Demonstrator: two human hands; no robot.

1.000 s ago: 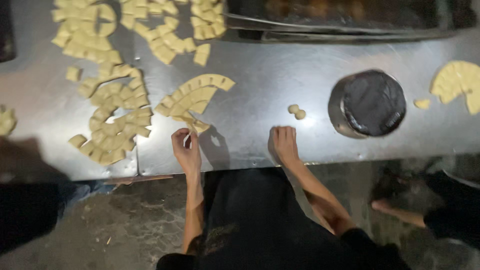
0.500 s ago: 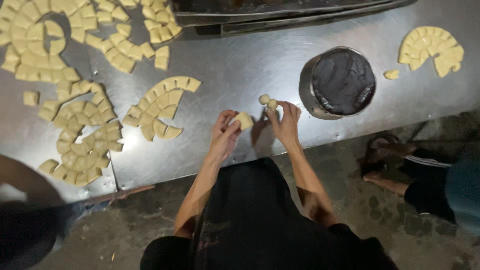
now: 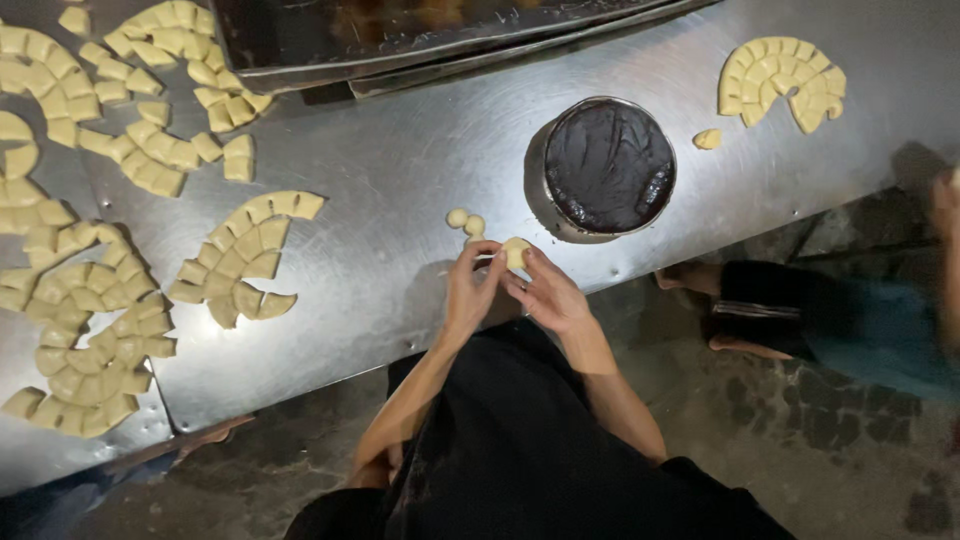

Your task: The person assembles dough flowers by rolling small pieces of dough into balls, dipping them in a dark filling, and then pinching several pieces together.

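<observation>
At nine o'clock on our shiny steel bench [image 3: 400,170] lie fans of pale cut dough wedges [image 3: 240,265], spread apart, likely so they do not stick. At centre, our left hand [image 3: 468,290] and right hand [image 3: 545,295] meet, each grip pinched on one small pale dough piece [image 3: 516,252] held just above the bench edge. Two small dough balls [image 3: 465,221] sit just beyond. At two o'clock stands a round metal bowl of dark paste [image 3: 608,165], close to reach. We see no packages or labels.
</observation>
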